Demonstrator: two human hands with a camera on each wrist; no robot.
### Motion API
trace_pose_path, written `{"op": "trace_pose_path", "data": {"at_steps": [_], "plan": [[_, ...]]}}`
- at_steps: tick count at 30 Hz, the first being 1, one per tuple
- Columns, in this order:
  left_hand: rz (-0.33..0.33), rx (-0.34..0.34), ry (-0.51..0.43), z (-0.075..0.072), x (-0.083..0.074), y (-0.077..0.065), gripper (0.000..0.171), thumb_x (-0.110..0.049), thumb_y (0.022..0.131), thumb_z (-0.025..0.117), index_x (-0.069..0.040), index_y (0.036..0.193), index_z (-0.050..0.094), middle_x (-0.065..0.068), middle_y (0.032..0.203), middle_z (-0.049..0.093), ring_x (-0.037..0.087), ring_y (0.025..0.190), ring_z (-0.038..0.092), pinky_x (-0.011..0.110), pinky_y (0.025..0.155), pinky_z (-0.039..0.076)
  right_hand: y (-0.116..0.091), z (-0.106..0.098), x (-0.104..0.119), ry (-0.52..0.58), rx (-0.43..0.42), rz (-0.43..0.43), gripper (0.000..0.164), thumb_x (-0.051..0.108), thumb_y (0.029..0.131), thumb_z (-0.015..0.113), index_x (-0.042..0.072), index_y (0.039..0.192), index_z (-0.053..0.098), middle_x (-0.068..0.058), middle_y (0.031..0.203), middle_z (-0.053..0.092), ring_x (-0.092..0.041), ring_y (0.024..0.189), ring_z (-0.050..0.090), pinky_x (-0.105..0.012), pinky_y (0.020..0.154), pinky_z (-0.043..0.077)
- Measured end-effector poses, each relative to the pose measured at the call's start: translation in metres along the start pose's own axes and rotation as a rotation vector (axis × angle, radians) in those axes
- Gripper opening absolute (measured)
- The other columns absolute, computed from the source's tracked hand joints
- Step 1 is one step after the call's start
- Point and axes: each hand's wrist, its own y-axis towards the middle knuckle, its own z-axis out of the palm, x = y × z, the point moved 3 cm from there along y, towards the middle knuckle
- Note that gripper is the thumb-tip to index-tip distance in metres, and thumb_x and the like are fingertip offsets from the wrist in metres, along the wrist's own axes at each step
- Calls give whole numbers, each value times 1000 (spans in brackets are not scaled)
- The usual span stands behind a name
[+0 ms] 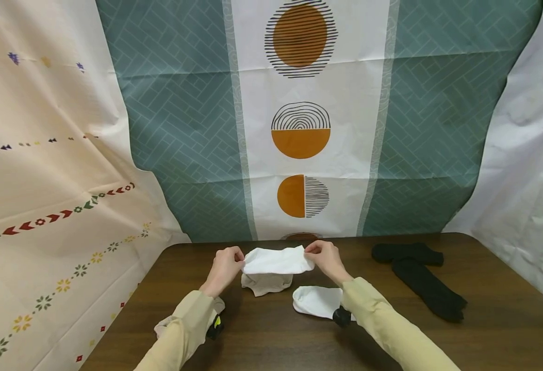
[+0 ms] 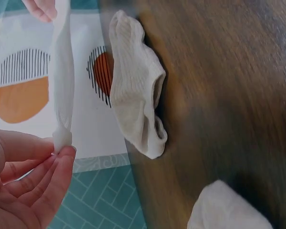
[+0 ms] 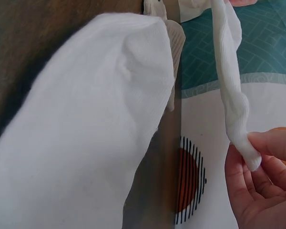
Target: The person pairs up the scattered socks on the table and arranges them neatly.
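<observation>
Stretched between both hands is a white sock (image 1: 278, 260), held up above the table. My left hand (image 1: 225, 269) pinches one end between thumb and fingertips; the left wrist view shows the sock (image 2: 63, 71) nearly edge-on there. The other end is pinched by my right hand (image 1: 327, 260), with the thumb on top of the cloth in the right wrist view. Behind and below the held sock lies a beige ribbed sock (image 1: 267, 283), partly covered by it in the head view. A second white sock (image 1: 316, 301) lies on the table beneath my right forearm, its end hidden by the sleeve.
Two black socks (image 1: 429, 288) lie at the right of the brown table (image 1: 271, 345), one across the end of the other. Another beige sock (image 1: 162, 325) is partly hidden under the left forearm. A patterned cloth (image 1: 303, 154) hangs behind the table's far edge.
</observation>
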Motion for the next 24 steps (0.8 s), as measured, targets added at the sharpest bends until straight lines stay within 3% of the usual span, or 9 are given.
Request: {"op": "trace_pose_path", "data": {"at_steps": [9, 18, 24], "plan": [[37, 24, -10, 7, -3, 0, 11, 5, 73, 60, -5, 69, 58, -1, 60, 51, 13, 51, 44, 27, 48, 38, -3, -8, -5, -22, -1, -2, 6, 2, 74, 70, 2, 78, 66, -2, 70, 61, -16, 64, 54, -28, 56, 43], [29, 65, -8, 10, -5, -2, 11, 4, 75, 62, -5, 71, 58, -1, 61, 51, 13, 51, 43, 27, 48, 38, -8, -12, -6, -32, 7, 4, 5, 4, 75, 70, 2, 78, 66, -3, 72, 63, -15, 64, 53, -28, 57, 42], [45, 66, -19, 10, -10, -4, 10, 4, 75, 62, -4, 72, 59, -1, 62, 51, 13, 53, 44, 27, 48, 38, -11, -17, -6, 2, 43, 37, 5, 3, 77, 68, 1, 80, 66, -4, 74, 62, -16, 60, 52, -28, 51, 44]]}}
